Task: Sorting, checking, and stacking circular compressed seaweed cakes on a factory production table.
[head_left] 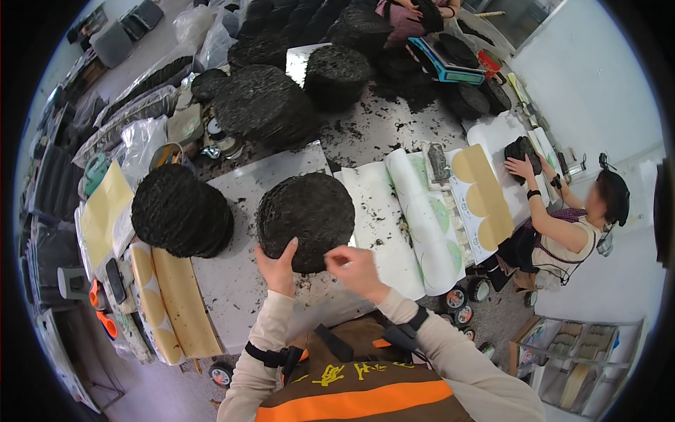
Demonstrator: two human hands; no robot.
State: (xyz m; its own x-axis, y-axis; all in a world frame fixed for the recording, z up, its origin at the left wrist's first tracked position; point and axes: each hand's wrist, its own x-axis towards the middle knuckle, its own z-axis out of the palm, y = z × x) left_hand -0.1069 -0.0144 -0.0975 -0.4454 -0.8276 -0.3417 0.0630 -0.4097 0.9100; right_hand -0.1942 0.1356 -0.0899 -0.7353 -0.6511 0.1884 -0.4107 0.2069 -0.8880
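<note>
In the head view a thick, round stack of dark, rough, flaky sheets (306, 214) lies on a light board (239, 309). My left hand (278, 271) grips its lower left edge, thumb on top. My right hand (351, 271) is at its lower right edge with thumb and index finger pinched; whatever is between them is too small to make out. A taller, leaning dark stack (179, 211) stands to the left. Dark crumbs are scattered over the board and the white paper (373, 232) to the right.
More dark stacks (260, 105) lie at the back. Paper rolls (425, 225) are on the right; orange-handled scissors (105, 323) on the left. A co-worker (569, 232) at right handles a dark piece (520, 151); another person (401, 21) is at the back. Small wheels (457, 299) are below.
</note>
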